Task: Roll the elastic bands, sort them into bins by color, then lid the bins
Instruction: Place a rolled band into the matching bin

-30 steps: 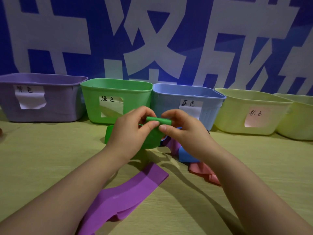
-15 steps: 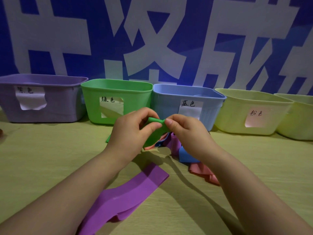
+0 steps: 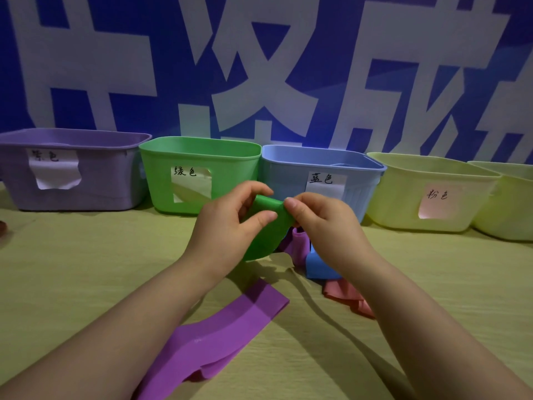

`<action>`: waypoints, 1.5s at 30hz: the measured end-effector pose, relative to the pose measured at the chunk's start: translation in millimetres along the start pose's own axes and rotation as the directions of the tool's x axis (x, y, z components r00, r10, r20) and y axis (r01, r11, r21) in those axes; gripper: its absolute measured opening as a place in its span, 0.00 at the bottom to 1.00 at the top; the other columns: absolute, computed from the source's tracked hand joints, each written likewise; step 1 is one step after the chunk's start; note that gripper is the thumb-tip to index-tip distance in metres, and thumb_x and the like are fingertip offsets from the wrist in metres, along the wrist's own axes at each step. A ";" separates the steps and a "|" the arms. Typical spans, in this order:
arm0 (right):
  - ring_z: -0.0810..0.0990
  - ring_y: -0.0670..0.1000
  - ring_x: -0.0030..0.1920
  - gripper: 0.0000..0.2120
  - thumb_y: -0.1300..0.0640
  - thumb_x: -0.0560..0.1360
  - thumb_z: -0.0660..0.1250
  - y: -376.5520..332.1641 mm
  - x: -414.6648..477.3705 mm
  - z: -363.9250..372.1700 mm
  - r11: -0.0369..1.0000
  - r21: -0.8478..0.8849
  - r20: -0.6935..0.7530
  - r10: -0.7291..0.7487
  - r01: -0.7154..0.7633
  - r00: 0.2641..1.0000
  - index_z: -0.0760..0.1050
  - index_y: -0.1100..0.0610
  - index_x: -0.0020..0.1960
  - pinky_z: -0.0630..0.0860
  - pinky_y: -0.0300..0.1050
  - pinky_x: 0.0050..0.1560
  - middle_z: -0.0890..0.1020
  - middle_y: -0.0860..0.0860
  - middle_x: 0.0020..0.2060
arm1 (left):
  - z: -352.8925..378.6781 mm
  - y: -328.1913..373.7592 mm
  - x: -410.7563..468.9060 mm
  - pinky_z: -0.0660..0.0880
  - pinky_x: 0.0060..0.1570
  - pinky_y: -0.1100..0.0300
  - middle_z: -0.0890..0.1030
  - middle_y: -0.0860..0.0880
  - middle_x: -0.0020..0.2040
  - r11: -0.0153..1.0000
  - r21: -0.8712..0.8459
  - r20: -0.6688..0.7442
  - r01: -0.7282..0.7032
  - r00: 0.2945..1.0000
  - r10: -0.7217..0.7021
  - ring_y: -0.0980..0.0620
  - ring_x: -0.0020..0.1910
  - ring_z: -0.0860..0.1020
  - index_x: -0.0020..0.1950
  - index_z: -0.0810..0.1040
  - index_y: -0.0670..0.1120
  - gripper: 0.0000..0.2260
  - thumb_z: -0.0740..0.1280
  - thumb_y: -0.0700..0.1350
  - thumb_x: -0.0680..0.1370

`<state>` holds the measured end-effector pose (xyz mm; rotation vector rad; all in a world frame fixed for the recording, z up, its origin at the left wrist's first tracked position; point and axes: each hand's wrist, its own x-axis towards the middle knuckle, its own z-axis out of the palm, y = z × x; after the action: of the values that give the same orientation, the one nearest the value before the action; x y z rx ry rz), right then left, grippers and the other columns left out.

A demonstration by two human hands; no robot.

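Pinching grips: the left hand [image 3: 227, 226] and the right hand [image 3: 323, 223] both hold the green band [image 3: 265, 229]. Each grip is narrow, thumb and forefinger closed on the band's upper end, and the two sets of fingertips almost meet.
Green band: held above the bench [image 3: 86, 269], in front of the place where the green bin and the blue bin meet. Its upper end is bunched between the fingers and its lower part hangs as a broad curved flap beside the left palm. Whether the lower edge touches the bench cannot be told.
Purple band: the purple band [image 3: 219, 333] lies flat on the bench near the viewer, partly under the left forearm, with one end folded over.
Loose pile: a second purple band [image 3: 300, 243], a blue band [image 3: 317, 264] and a pink-red band [image 3: 346, 295] lie touching one another on the bench, beneath the right hand and wrist.
Bins: an open-topped row along the far side of the bench, from left to right the purple bin [image 3: 101, 180], green bin [image 3: 230, 166], blue bin [image 3: 288, 174], pale yellow bin [image 3: 403, 192] and second pale yellow bin [image 3: 507, 209], the last cut by the frame edge.
Labels: a paper label [image 3: 53, 171] with handwritten characters is fixed to the front of each of the first four bins.
Backdrop: the backdrop [image 3: 288, 67] is blue with large white characters.
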<state>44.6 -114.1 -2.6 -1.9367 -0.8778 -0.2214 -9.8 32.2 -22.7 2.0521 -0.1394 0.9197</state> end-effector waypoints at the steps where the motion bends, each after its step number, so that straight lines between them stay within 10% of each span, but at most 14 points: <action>1: 0.75 0.41 0.33 0.12 0.49 0.78 0.59 -1.7 -0.3 -0.3 1.000 -0.022 0.010 0.016 -0.016 1.000 0.75 0.49 0.38 0.71 0.37 0.36 0.77 0.45 0.30 | -0.2 0.3 0.2 0.76 0.44 0.53 0.80 0.52 0.38 1.000 0.008 -0.009 0.001 1.000 -0.001 0.53 0.41 0.78 0.43 0.74 0.59 0.11 0.71 0.43 0.72; 8: 0.75 0.35 0.34 0.09 0.49 0.78 0.59 0.4 -1.3 1.9 0.998 0.053 0.038 0.017 -0.019 0.999 0.75 0.49 0.43 0.70 0.28 0.33 0.78 0.43 0.34 | -0.2 -1.5 1.5 0.68 0.34 0.65 0.76 0.55 0.32 0.997 0.078 -0.021 0.012 1.000 -0.011 0.58 0.34 0.73 0.40 0.74 0.55 0.07 0.70 0.46 0.73; 23: 0.75 0.37 0.31 0.06 0.53 0.76 0.65 1.5 -1.0 2.7 0.998 0.059 -0.003 0.009 -0.009 1.000 0.74 0.46 0.40 0.72 0.34 0.33 0.79 0.45 0.32 | -0.1 1.0 0.1 0.76 0.46 0.52 0.80 0.55 0.42 1.000 -0.010 0.037 0.015 0.999 -0.015 0.52 0.44 0.79 0.47 0.74 0.59 0.11 0.70 0.44 0.73; 30: 0.79 0.41 0.40 0.13 0.55 0.73 0.69 3.8 -2.0 7.3 0.986 0.162 -0.072 -0.036 0.047 0.997 0.73 0.47 0.55 0.76 0.34 0.40 0.79 0.45 0.39 | -1.5 -1.5 2.5 0.73 0.38 0.52 0.79 0.48 0.36 0.999 0.023 0.034 0.041 0.999 -0.042 0.50 0.37 0.77 0.43 0.76 0.52 0.02 0.66 0.46 0.76; 45: 0.76 0.35 0.32 0.10 0.48 0.77 0.61 0.1 -1.6 4.7 0.991 0.127 0.021 0.028 -0.030 0.999 0.76 0.49 0.40 0.70 0.28 0.33 0.79 0.43 0.30 | -0.5 2.5 1.8 0.77 0.45 0.49 0.80 0.59 0.41 0.997 -0.074 0.025 0.026 0.999 -0.024 0.59 0.41 0.78 0.43 0.76 0.58 0.04 0.68 0.52 0.70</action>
<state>42.6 -111.0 -6.0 -1.8342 -0.8551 -0.1271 -9.8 31.4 -19.7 1.9920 -0.1582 0.8626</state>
